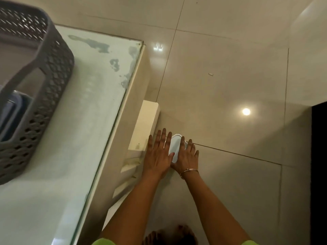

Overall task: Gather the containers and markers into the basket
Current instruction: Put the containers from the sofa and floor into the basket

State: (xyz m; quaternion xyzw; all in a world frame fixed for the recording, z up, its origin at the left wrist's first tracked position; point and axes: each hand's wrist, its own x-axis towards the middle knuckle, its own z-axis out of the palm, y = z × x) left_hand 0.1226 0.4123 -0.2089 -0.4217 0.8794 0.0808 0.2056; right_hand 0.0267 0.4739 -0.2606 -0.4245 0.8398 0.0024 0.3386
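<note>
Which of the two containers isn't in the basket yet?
The white container, down on the floor between the left hand and right hand. The bluish container already sits inside the grey basket on the table.

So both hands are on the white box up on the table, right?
No. The white box is down at the floor beside the table leg, not up on the table. The left hand and right hand are both on it; the head view shows this.

grey latticed basket (53, 71); white, perhaps translucent, container (174, 147)
</note>
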